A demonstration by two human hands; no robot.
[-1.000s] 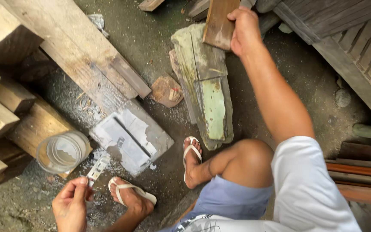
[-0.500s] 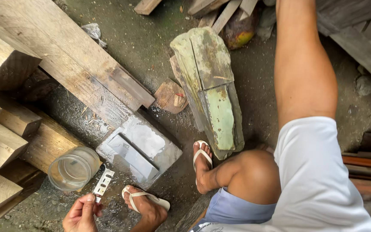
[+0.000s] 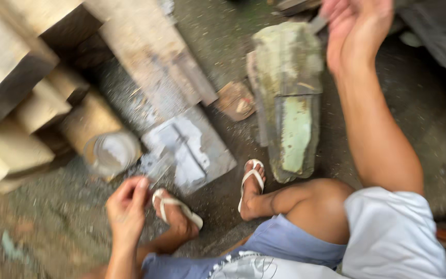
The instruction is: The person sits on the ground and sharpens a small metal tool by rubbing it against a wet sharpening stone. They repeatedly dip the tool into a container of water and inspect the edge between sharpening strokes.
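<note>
Low in the frame, my left hand (image 3: 126,206) pinches a small pale strip (image 3: 153,168) between its fingers, just beside the glass jar (image 3: 112,153). At the upper right, my right hand (image 3: 356,28) hangs loosely open, empty, above the greenish board (image 3: 292,98).

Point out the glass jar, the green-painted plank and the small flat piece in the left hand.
glass jar (image 3: 112,153), head view, its open mouth.
green-painted plank (image 3: 295,135), head view, its green face.
small flat piece (image 3: 153,166), head view, its blurred middle, above the left hand (image 3: 126,209).
</note>
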